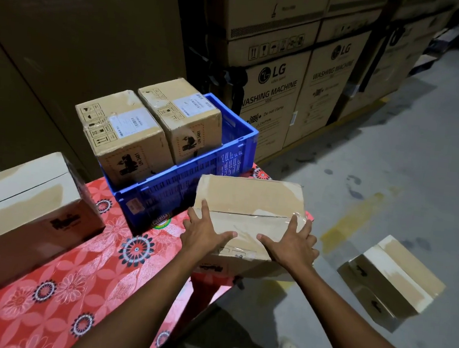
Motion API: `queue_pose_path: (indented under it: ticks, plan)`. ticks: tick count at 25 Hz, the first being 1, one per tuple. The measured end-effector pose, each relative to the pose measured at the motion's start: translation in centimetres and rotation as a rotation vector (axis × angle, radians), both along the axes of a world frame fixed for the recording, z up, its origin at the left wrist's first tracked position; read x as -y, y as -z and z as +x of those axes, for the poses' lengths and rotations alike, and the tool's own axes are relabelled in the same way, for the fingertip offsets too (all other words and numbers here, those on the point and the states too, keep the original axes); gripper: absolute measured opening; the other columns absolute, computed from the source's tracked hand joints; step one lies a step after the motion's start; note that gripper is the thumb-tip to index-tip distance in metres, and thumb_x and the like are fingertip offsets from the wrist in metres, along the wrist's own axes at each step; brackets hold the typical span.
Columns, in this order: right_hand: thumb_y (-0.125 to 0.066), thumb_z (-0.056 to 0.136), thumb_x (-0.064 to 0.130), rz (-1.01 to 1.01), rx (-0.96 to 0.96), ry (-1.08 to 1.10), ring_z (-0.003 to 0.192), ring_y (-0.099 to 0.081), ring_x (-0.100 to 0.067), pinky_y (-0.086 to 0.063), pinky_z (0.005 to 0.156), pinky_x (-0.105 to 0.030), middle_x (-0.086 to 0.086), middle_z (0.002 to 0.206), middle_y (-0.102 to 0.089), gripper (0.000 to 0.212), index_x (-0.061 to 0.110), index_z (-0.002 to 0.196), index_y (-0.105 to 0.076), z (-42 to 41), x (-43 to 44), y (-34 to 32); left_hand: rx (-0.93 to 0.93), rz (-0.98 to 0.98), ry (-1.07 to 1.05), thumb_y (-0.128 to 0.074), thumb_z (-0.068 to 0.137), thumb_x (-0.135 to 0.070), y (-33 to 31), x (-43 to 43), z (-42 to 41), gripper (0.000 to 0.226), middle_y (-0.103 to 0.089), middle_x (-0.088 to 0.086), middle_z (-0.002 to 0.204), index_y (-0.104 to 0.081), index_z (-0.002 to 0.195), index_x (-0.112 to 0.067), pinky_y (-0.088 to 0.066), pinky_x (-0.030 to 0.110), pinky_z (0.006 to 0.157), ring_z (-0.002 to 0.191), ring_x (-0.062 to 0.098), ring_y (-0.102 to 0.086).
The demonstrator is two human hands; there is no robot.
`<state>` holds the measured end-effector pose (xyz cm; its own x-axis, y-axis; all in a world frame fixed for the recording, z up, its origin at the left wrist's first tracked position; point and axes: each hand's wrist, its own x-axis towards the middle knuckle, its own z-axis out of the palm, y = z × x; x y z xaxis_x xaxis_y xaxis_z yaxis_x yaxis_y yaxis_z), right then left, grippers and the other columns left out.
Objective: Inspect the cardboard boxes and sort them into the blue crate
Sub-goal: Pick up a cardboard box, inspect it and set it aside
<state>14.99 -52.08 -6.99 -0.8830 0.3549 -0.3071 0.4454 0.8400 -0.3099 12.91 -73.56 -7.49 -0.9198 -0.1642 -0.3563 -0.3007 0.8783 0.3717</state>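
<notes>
Warehouse desk (73,271): taped cardboard box (248,198) at its right edge, beside the blue crate (164,195). On top rest left hand (206,232) and right hand (291,245), fingers spread flat. Likely stiff and light; lift by its end walls.

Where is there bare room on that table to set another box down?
Bare red cloth lies near the front, between the large box on the left and the box under the left hand and right hand. Inside the blue crate, a strip is free right of its two boxes. The cloth's right edge is crowded.
</notes>
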Motion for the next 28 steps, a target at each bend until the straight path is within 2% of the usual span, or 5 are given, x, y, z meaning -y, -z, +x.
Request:
queue_pose_path:
  ticks: [5, 10, 12, 19, 28]
  plan:
    - [-0.058, 0.082, 0.079, -0.018, -0.101, 0.048, 0.155, -0.008, -0.040, -0.019, 0.119, -0.064, -0.015, 0.170, -0.003, 0.113, 0.021, 0.163, -0.005, -2.4, 0.0, -0.9, -0.066, -0.044, -0.010, -0.069, 0.069, -0.081, -1.4, 0.0, -2.8, 0.134, -0.005, 0.018, 0.166, 0.011, 0.161, -0.025, -0.018, 0.067, 0.117, 0.148, 0.045, -0.019]
    - [-0.065, 0.081, 0.075, -0.221, -0.077, 0.266, 0.150, -0.027, -0.041, -0.028, 0.117, -0.058, -0.017, 0.165, -0.023, 0.118, 0.009, 0.161, -0.010, -8.2, 0.6, -2.6, -0.102, 0.192, -0.305, -0.066, 0.077, -0.076, -2.4, -1.9, -7.0, 0.123, -0.024, 0.020, 0.160, 0.000, 0.162, -0.015, -0.028, 0.056, 0.114, 0.144, 0.041, -0.028]
    - [-0.067, 0.077, 0.078, -0.232, -0.012, 0.351, 0.151, -0.024, -0.040, -0.025, 0.118, -0.055, -0.017, 0.166, -0.021, 0.126, 0.005, 0.161, -0.008, -9.1, 0.7, -2.3, -0.055, 0.126, -0.376, -0.064, 0.073, -0.081, -1.9, -2.9, -7.4, 0.129, -0.027, 0.018, 0.159, -0.001, 0.161, -0.011, -0.030, 0.051, 0.111, 0.143, 0.038, -0.030]
    - [-0.072, 0.070, 0.079, -0.119, -0.020, 0.364, 0.149, -0.024, -0.038, -0.028, 0.115, -0.055, -0.017, 0.165, -0.022, 0.136, 0.004, 0.161, -0.004, -9.5, 1.5, -0.5, -0.095, -0.084, -0.373, -0.061, 0.070, -0.086, -0.4, -4.0, -7.5, 0.133, -0.034, 0.017, 0.154, -0.003, 0.161, -0.007, -0.034, 0.049, 0.105, 0.136, 0.035, -0.037]
    - [-0.066, 0.078, 0.077, -0.162, -0.059, 0.362, 0.149, -0.024, -0.039, -0.025, 0.116, -0.055, -0.017, 0.165, -0.023, 0.123, 0.005, 0.160, -0.009, -9.6, 1.0, -0.5, -0.071, -0.058, -0.310, -0.058, 0.072, -0.086, -0.3, -3.6, -7.4, 0.131, -0.030, 0.018, 0.154, 0.004, 0.161, -0.011, -0.031, 0.050, 0.107, 0.137, 0.036, -0.033]
